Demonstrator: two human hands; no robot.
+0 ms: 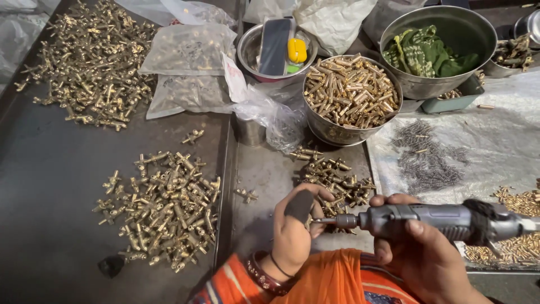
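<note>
Dark grey metal worktop w/ heaps of shiny gold brass fittings. Grey rotary tool with black cord wrap in right hand; left hand wears a black thumb guard, dark red bangle. Orange striped cloth garment. Silver steel bowl holds green patterned fabric, poss. tie-dye dots. Yellow small plastic object.

brass fittings heap left of hands, bowl of pins behind
</note>
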